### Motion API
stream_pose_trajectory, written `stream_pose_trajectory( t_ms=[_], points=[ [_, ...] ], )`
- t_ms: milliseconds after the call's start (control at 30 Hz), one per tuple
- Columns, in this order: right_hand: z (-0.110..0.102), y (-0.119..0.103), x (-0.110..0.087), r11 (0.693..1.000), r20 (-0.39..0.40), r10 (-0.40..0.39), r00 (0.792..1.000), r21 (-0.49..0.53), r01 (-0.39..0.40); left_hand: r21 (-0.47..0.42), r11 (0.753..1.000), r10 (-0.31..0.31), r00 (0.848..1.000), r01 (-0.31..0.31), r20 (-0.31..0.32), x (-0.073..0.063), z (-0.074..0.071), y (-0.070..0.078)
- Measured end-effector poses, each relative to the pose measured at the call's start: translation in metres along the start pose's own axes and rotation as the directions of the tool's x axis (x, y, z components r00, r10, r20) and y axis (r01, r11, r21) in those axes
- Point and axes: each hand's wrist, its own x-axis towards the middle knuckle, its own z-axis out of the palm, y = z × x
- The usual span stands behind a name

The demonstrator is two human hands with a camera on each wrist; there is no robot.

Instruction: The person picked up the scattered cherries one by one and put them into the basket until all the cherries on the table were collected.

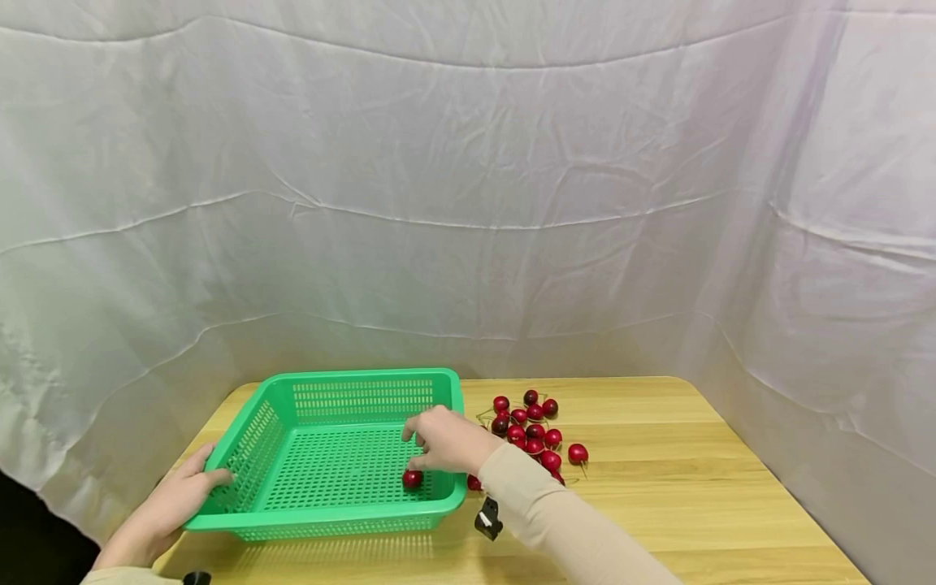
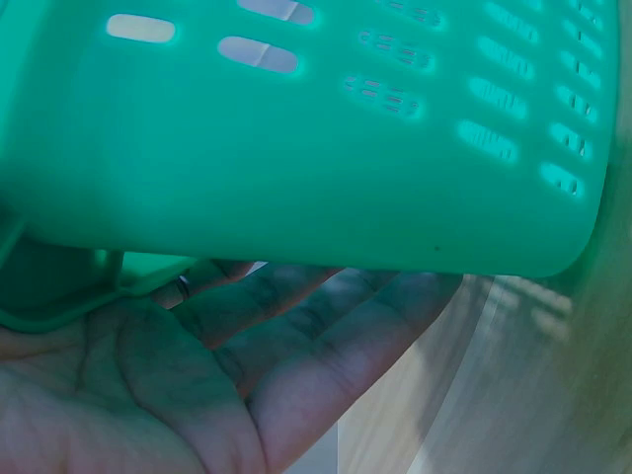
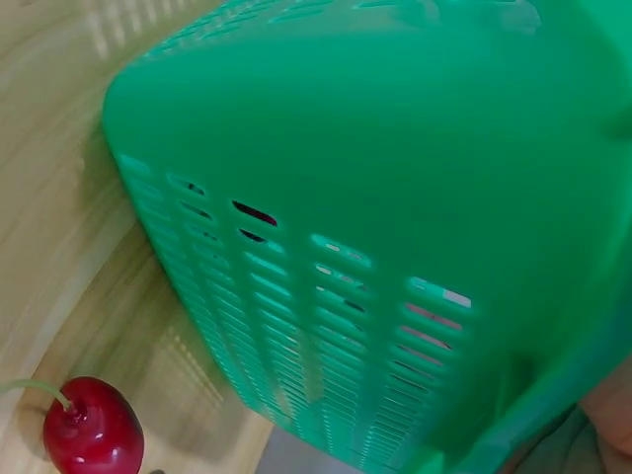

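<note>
A green slotted basket [image 1: 366,379] sits on the wooden table [image 1: 658,487]. My left hand [image 1: 208,479] holds its front left corner, thumb on the rim; in the left wrist view the straight fingers [image 2: 296,336] lie under the basket's wall [image 2: 346,148]. Over the basket's right side hangs my right hand [image 1: 413,445], directly above a red cherry [image 1: 412,478] near the front right corner. Whether it pinches that cherry is unclear. The right wrist view shows only the basket's outer wall [image 3: 375,148] and one cherry [image 3: 91,434] on the table.
Several red cherries [image 1: 530,431] lie in a loose pile just right of the basket, one [image 1: 578,453] a little apart. White cloth [image 1: 468,203] hangs behind and around the table. A black wrist mount [image 1: 487,517] sits on my right sleeve.
</note>
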Motion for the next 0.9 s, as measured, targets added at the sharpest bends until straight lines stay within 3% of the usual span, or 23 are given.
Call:
stream_pose_trajectory(
  t_ms=[400, 900],
  points=[
    [-0.003, 0.001, -0.010, 0.999, -0.009, -0.001, 1.000, 0.052, 0.001, -0.004, 1.000, -0.002, 1.000, 0.002, 0.013, 0.000, 0.001, -0.001],
    [-0.032, 0.017, -0.047, 0.981, -0.121, 0.005, 0.993, 0.192, 0.018, -0.045, 0.998, -0.039, 0.999, 0.040, 0.024, 0.001, -0.003, -0.001]
  ],
)
